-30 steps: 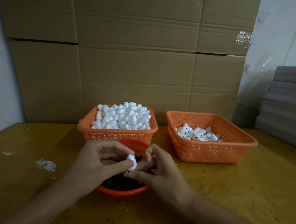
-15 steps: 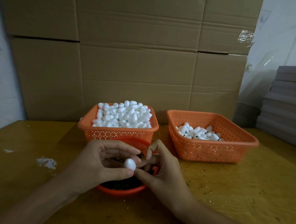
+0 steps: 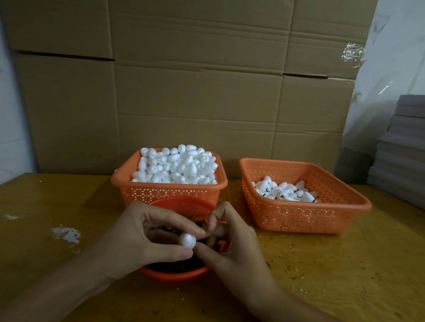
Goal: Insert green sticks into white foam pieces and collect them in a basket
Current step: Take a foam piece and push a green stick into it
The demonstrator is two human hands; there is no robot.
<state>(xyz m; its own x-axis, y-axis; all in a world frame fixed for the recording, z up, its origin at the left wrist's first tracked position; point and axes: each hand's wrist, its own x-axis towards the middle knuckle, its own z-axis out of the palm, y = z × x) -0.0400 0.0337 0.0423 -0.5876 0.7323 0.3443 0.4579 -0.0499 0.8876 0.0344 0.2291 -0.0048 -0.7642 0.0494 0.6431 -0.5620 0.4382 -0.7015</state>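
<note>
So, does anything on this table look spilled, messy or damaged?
Nothing is tipped over. Minor oddities: white scuffed patches mar the table left of the left hand, which pinches a foam piece; dark specks litter it beside the right hand; crumpled clear tape peels off the cardboard.

A scuffed yellow wooden table (image 3: pixel 360 276) carries two orange baskets toward its back edge: the heaped basket (image 3: pixel 168 189) at centre, the part-filled basket (image 3: pixel 308 221) to its right. A round red bowl (image 3: pixel 174 276) sits nearer the front edge; white smears (image 3: pixel 66 233) mark the left side.
</note>
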